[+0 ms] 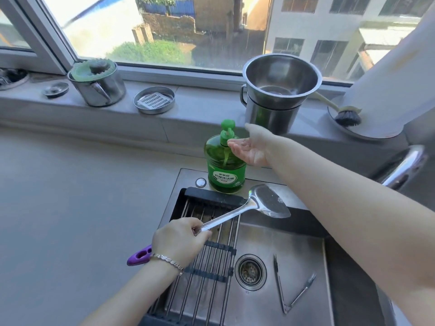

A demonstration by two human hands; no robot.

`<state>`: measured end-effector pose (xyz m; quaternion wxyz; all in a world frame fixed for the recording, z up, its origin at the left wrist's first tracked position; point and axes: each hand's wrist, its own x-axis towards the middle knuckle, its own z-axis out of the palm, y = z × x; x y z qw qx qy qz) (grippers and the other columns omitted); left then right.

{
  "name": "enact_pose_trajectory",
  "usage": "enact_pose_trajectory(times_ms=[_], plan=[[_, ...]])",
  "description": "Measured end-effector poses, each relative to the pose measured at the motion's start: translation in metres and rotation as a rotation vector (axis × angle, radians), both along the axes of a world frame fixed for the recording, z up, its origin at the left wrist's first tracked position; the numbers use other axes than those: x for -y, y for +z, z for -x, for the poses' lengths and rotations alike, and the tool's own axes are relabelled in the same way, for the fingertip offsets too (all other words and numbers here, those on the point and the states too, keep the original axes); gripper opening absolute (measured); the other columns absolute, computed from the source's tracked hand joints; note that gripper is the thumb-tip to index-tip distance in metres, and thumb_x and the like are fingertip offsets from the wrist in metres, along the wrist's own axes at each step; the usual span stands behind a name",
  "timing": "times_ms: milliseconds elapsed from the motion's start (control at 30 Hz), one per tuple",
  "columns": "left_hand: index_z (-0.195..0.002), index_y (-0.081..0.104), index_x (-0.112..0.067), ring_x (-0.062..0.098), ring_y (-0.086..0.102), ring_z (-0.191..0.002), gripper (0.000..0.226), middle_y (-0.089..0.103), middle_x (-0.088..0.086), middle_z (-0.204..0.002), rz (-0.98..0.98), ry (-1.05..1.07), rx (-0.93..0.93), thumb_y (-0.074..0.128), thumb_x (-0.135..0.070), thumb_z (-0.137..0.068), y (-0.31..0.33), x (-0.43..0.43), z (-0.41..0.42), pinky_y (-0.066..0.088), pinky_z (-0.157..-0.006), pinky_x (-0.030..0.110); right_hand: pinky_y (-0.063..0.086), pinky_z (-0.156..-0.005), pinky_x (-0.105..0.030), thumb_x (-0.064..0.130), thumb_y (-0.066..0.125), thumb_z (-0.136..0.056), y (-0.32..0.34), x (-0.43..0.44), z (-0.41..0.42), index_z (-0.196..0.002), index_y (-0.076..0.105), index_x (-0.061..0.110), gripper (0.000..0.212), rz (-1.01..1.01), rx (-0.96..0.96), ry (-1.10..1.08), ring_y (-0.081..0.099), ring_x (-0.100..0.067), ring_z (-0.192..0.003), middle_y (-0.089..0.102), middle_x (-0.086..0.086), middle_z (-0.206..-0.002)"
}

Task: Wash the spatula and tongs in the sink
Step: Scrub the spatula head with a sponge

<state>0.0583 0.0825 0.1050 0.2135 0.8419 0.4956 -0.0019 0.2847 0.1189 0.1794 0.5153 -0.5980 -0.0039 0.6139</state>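
Left hand (179, 241), lower centre, a bracelet at the wrist, is clamped on the shaft of the spatula (270, 203): shiny steel, its purple handle end poking out behind the wrist, its broad blade held over the upper edge of the sink (270, 236). Right hand (249, 147), centre frame, lies open, palm up, at the pump spout of the green soap bottle (226, 165). Tongs (280, 285) lie spread in a V on the sink floor, lower right, beside the drain (250, 271). A rod rack (207, 255) spans the sink's left part. Grey counter (70, 196) fills the left; steel pots (270, 118) stand on the sill under the window (164, 31)
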Motion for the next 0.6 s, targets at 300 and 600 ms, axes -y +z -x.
enact_pose_trajectory(times_ms=[300,600], plan=[[-0.071,0.060,-0.037,0.008,0.052,-0.062,0.018,0.052,-0.012,-0.055,-0.041,0.007,0.091,0.058,-0.053,-0.079,0.021,0.037,-0.001,0.037,-0.051,0.018,0.055,-0.068,-0.023,0.021,0.037,-0.101,-0.043,0.159,0.023,-0.079,0.065,0.005,0.039,-0.145,0.640,-0.242,0.066,-0.019,-0.074,0.066,-0.010,-0.082],[-0.072,0.069,-0.030,0.010,0.052,-0.058,0.030,0.048,-0.011,-0.048,-0.119,-0.089,0.176,0.054,-0.056,-0.073,0.022,0.084,0.000,0.039,-0.051,0.020,0.000,-0.116,-0.021,0.071,0.012,-0.085,-0.072,0.233,0.015,-0.150,0.008,0.007,0.091,-0.048,1.503,0.628,-0.004,-0.009,-0.144,0.002,-0.006,-0.158]])
